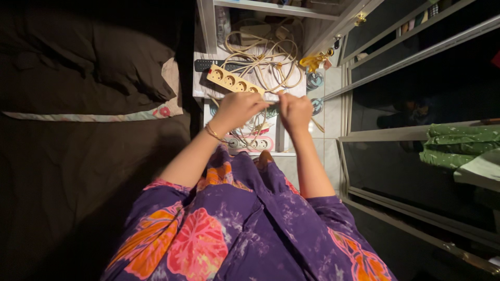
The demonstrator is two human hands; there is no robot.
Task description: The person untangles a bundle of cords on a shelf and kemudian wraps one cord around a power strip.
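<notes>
My left hand (237, 108) and my right hand (295, 110) are held close together above a small white bedside table (200, 89). Both pinch something thin between their fingertips, seemingly a piece of the cream cable (271, 65); the exact item is hidden by the fingers. A cream power strip (234, 81) with several sockets lies just beyond my left hand, its cable coiled in a loose tangle behind it. A gold bracelet (212, 132) circles my left wrist.
A black remote (205, 64) lies by the power strip. A second white power strip (250, 142) sits lower, under my hands. A dark bed with pillow (99, 67) fills the left. Glass cabinet doors (416, 52) and green cloth (458, 143) stand right.
</notes>
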